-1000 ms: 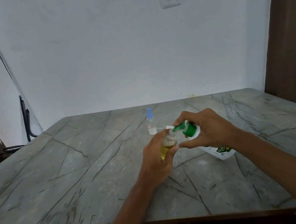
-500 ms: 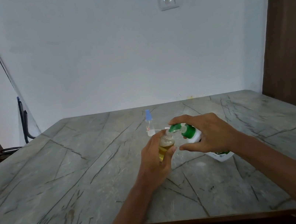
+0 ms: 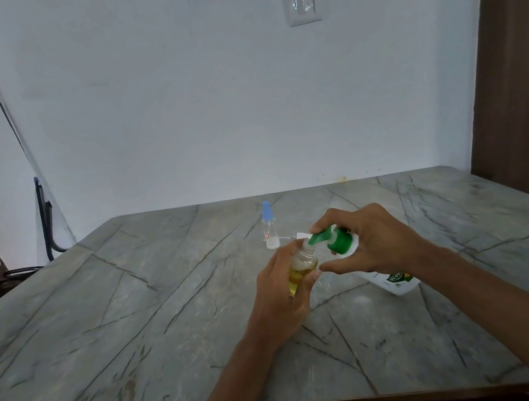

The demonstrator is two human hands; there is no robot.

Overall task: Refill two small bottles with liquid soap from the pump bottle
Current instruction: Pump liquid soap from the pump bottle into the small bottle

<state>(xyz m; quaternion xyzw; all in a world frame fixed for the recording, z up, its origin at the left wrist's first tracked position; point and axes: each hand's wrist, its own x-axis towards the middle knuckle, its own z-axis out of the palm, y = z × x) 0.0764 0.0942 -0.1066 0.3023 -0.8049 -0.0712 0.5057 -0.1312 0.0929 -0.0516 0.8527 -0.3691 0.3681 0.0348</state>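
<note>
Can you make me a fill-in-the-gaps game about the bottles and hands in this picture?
The left hand grips a small clear bottle holding ____ liquid.
The right hand holds the white pump bottle, whose pump head is ____.
The other small clear bottle, standing on the grey marble table, has a ____ cap.
Missing words: yellow, green, blue.
</note>
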